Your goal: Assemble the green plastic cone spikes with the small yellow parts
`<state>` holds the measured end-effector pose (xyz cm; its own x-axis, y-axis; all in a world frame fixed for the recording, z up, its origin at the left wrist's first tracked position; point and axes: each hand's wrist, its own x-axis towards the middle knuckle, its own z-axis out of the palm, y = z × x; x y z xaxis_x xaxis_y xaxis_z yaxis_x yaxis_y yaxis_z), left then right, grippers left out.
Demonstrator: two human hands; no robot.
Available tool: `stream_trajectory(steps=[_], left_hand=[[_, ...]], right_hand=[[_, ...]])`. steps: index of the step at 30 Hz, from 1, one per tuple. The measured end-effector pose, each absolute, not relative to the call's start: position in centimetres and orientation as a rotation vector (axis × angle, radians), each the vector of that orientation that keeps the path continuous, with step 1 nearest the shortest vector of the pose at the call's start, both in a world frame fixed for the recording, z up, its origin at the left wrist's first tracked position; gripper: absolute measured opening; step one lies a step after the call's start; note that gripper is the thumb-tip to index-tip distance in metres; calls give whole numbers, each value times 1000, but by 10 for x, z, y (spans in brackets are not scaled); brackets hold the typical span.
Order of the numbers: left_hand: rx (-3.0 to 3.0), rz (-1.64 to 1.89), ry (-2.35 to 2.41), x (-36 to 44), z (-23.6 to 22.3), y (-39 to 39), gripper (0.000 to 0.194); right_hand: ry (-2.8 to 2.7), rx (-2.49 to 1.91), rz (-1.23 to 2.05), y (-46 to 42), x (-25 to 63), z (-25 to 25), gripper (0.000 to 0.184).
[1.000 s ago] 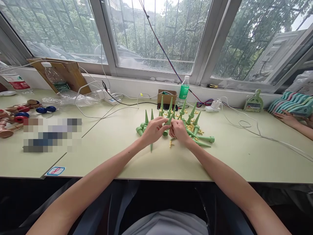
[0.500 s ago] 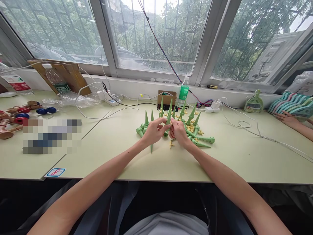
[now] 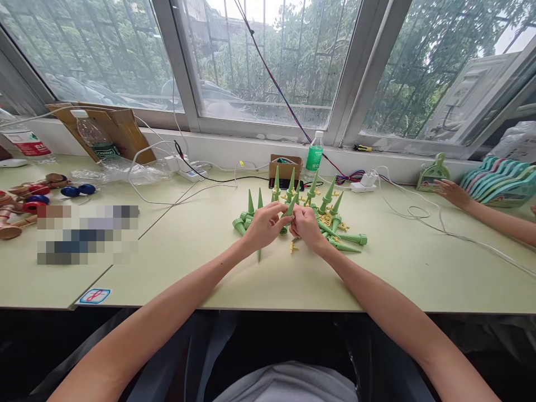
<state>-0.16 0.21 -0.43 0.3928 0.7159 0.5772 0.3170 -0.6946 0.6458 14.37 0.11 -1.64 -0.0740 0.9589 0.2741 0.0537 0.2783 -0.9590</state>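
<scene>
Between finger and thumb, my left hand (image 3: pixel 264 224) grips a green plant watering spike (image 3: pixel 290 206) whose point slants up and to the right. Closed against the spike's lower end, my right hand (image 3: pixel 307 224) has curled fingers; what they pinch is hidden. Behind the hands stand several green watering spikes (image 3: pixel 328 195) with yellow valves, points up. More spikes lie to the right, one with a ribbed cap (image 3: pixel 362 239). Yellow valves (image 3: pixel 341 226) are heaped among them. A single yellow valve (image 3: pixel 292 247) lies on the table just in front of my hands.
Behind the spikes are a small cardboard box (image 3: pixel 285 166), a phone and a green-labelled bottle (image 3: pixel 314 153). White cables (image 3: pixel 419 212) cross the table at right. A co-worker's hand (image 3: pixel 452 192) reaches beside a row of dustpans (image 3: pixel 498 181). Wooden toys (image 3: pixel 25 195) lie at left.
The spike in my hands stood more upright half a second ago and now leans right again. At the right, the co-worker's hand has moved left, away from the dustpan row.
</scene>
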Motion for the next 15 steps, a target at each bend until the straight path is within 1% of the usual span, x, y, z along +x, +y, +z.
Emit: stream_trajectory(steps=[8, 15], left_hand=[[2425, 1284, 844, -6, -5, 2, 23], [2423, 1285, 879, -4, -7, 3, 22]], right_hand=[[-1450, -978, 1009, 0, 146, -14, 45], [-1426, -967, 990, 0, 144, -14, 45]])
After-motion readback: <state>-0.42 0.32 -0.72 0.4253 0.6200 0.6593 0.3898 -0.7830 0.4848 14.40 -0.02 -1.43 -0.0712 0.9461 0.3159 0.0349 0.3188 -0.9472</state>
